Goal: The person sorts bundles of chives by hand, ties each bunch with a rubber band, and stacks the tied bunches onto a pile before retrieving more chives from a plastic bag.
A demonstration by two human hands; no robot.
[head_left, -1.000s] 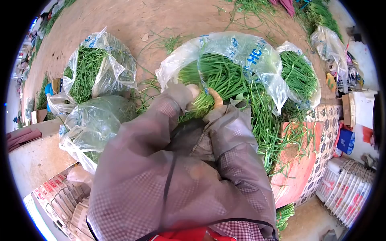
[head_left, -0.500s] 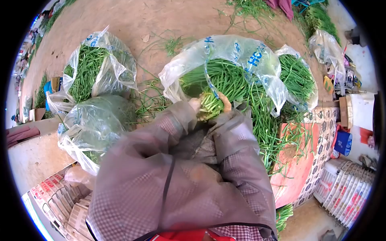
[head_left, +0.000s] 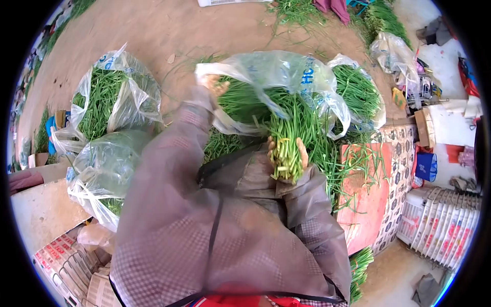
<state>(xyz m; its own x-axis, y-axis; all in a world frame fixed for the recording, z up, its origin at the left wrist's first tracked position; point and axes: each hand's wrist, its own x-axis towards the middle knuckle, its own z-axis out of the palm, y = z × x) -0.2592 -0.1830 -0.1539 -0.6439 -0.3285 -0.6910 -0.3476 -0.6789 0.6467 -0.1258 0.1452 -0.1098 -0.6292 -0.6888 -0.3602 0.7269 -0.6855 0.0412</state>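
My right hand [head_left: 302, 153] is wrapped round the stem ends of a bundle of green stalks [head_left: 287, 153], its fingertips showing on the bundle's left side. A thin yellowish band crosses the stems. The leafy part runs up toward the open clear plastic bag with blue print [head_left: 286, 66], which holds more green stalks [head_left: 243, 102]. Up at the bag's left edge is my left hand [head_left: 215, 84], its fingers closed near the plastic rim and the greens. Exactly what those fingers pinch is too small to tell.
Two bags of greens [head_left: 97, 105] [head_left: 112, 158] lie at the left, another [head_left: 358, 92] at the right. Loose stalks cover part of a red board [head_left: 365, 194]. White crates stand at the lower left [head_left: 66, 261] and lower right [head_left: 434, 225].
My left hand has left the bundle and moved up and left to the bag's edge. My right hand has brought the bundle down and right. The view has shifted slightly.
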